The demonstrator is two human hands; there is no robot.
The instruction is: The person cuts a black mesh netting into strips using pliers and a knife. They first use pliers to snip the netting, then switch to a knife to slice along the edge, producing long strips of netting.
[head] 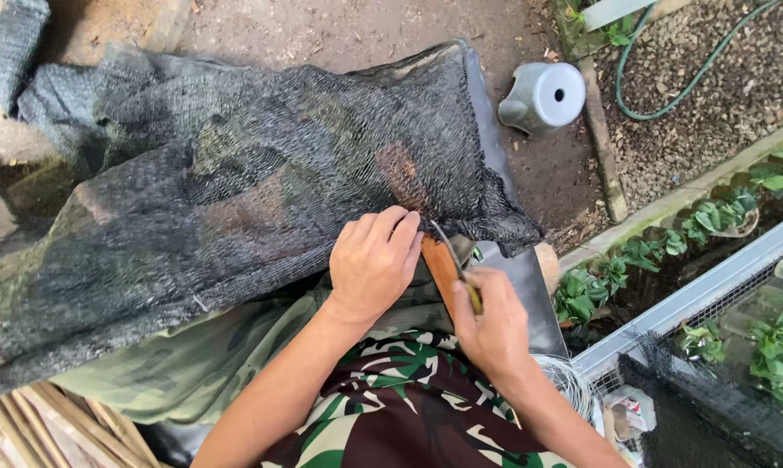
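A large sheet of black shade netting (235, 182) lies draped over my lap and the ground ahead. My left hand (372, 260) pinches the net's near edge with closed fingers. My right hand (491, 325) grips a thin metal tool with a yellow handle (457, 269), its tip pointing up into the net edge beside the left fingers. A brown wooden piece (441, 269) shows under the tool. I wear camouflage clothing (383, 407).
A grey watering can (543, 97) lies on the dirt at upper right. A green hose (686, 82) curves over gravel. Small green plants (669, 247) grow along a concrete kerb; a metal-framed mesh bed (712, 290) is at right. Coiled wire (569, 381) is by my right forearm.
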